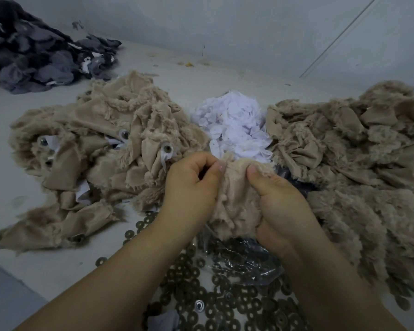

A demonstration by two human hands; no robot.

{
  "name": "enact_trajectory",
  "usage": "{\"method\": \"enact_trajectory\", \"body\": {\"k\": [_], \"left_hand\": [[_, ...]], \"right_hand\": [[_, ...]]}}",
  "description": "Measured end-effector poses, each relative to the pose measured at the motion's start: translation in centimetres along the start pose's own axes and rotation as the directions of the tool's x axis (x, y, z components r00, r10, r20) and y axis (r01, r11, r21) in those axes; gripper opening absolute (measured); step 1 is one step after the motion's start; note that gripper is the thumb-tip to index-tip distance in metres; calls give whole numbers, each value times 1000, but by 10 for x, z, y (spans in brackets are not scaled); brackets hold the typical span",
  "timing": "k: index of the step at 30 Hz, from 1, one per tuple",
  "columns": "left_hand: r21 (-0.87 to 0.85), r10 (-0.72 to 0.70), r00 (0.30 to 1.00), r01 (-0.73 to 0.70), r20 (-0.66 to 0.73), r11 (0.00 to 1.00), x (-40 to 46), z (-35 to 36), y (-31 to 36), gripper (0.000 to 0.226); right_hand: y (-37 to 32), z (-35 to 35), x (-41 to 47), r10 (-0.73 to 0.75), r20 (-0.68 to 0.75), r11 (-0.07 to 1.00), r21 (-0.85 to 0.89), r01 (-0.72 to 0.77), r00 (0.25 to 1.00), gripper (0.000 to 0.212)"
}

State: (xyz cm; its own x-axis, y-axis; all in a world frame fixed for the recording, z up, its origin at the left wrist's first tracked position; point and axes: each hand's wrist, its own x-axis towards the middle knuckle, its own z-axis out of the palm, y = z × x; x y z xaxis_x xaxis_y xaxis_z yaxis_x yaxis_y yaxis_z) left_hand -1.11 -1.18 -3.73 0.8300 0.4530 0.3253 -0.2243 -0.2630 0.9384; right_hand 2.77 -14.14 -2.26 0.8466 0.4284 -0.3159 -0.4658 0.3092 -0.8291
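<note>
Washers (225, 304) lie scattered nearest my view, around a clear bag (249, 266) on the desk (22, 259). Just beyond them I see both hands on one plush piece (234, 194). My left hand (191, 185) pinches its top edge with thumb and curled fingers. My right hand (280, 201) grips its right side, thumb pressed on the fabric. Behind, white scraps (234, 125) sit between a left heap (101, 144) and a right heap (359, 163) of plush, with grey scraps (34, 53) at far left.
</note>
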Motion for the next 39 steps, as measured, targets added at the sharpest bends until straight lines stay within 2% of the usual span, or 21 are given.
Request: {"method": "enact_trajectory", "body": {"k": [2, 4, 8, 11, 12, 15, 17, 23, 27, 30, 37, 39], "left_hand": [[-132, -80, 996, 84, 35, 988, 0, 0, 1, 23], [-177, -106, 993, 115, 58, 977, -1, 0, 1, 25], [-185, -67, 995, 81, 80, 979, -5, 0, 1, 30], [-140, -28, 996, 39, 80, 989, -5, 0, 1, 20], [-160, -42, 996, 54, 75, 986, -5, 0, 1, 17], [-211, -86, 994, 99, 72, 972, -5, -2, 0, 29], [-227, -98, 992, 113, 73, 967, -6, -2, 0, 26], [-262, -131, 989, 143, 61, 955, -5, -1, -4, 29], [-277, -130, 987, 150, 89, 949, -4, -2, -5, 30], [-292, -137, 984, 166, 115, 942, -4, -2, -4, 29], [-278, -85, 978, 136, 190, 951, -2, -18, -1, 23], [-281, -115, 983, 151, 142, 948, 2, -25, -1, 21]], "right_hand": [[1, 2, -1, 1, -7, 1000, 8, -1, 1000, 32], [1, 4, -1, -12, -10, 1000, 2, 12, 1000, 31], [3, 3, -1, -30, -4, 1000, -9, 30, 1000, 33], [4, 4, -1, -17, -14, 999, -34, 16, 1000, 34], [4, 4, -2, -14, -18, 999, -31, 13, 1000, 34], [4, 6, -3, -37, 14, 999, -26, 37, 999, 39], [4, 7, -5, -32, 36, 999, -25, 33, 999, 44], [6, 8, 1, 137, 101, 975, 164, -153, 985, 47], [7, 7, 2, 249, 168, 941, 190, -280, 954, 50], [7, 7, 1, 260, 196, 931, 210, -300, 945, 50], [7, 3, 1, 135, 156, 981, 116, -154, 978, 49], [1, 2, 2, 64, 110, 998, -24, -61, 992, 45]]}}
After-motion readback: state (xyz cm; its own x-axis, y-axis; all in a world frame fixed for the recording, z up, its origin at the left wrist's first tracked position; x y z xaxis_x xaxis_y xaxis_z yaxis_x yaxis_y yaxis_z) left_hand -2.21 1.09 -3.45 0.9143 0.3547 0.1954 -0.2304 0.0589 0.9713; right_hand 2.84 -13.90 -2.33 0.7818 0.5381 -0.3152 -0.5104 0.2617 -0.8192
